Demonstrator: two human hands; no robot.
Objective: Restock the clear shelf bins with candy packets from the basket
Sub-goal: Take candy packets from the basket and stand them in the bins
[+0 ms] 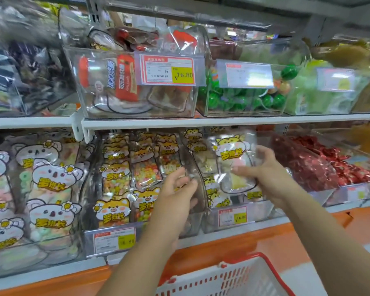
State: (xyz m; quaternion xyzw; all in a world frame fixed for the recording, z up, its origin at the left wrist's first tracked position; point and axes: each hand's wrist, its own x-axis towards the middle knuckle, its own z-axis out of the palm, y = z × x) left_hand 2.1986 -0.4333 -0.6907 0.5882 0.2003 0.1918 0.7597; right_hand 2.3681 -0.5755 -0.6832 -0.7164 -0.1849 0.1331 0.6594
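One packet (233,154), right hand (267,170) — left hand (176,190) holds bin flap (199,167); basket (233,278) below.

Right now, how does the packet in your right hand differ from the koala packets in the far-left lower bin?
The held packet carries a yellow animal face; the koala packets carry white koala faces with a flower. The held packet is up in the right hand, in front of a bin; the koala packets lie stacked inside theirs. Both are clear, with the same yellow lettering.
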